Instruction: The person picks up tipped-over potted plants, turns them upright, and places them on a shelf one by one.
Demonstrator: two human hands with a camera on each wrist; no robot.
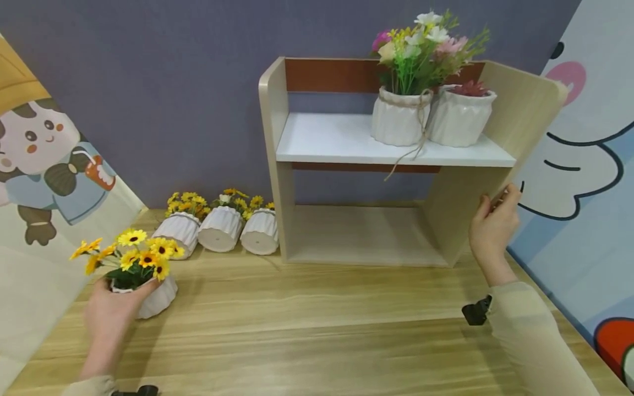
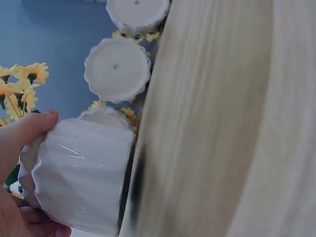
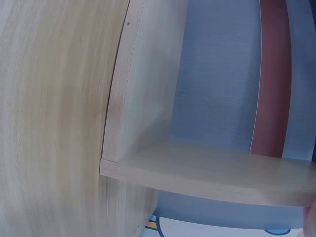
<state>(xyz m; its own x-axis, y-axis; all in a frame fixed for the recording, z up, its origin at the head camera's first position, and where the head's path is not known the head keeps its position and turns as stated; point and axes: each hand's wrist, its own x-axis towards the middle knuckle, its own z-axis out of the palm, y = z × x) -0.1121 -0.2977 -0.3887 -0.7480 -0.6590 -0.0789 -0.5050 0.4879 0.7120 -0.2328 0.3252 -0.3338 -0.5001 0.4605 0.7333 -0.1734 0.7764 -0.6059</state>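
My left hand [image 1: 116, 308] grips the rim of a white fluted flowerpot [image 1: 159, 298] holding yellow daisy-like flowers [image 1: 143, 256]. In the left wrist view the thumb lies along the rim of this pot [image 2: 84, 173], fingers on its other side, and its base is right at the tabletop. Against the right side panel of a two-tier wooden shelf [image 1: 527, 104], my right hand [image 1: 495, 228] holds the front edge, thumb and fingers curled there. Only a sliver of that hand [image 3: 310, 219] shows in the right wrist view, at the panel [image 3: 212, 185].
Three white pots [image 1: 220, 228] with yellow flowers lie tipped over left of the shelf, bases facing forward. On the upper board [image 1: 327, 137] stand a pot [image 1: 400, 118] of mixed flowers tied with twine and a pot [image 1: 460, 116] with a reddish succulent. A wall rises behind the wooden table [image 1: 307, 324].
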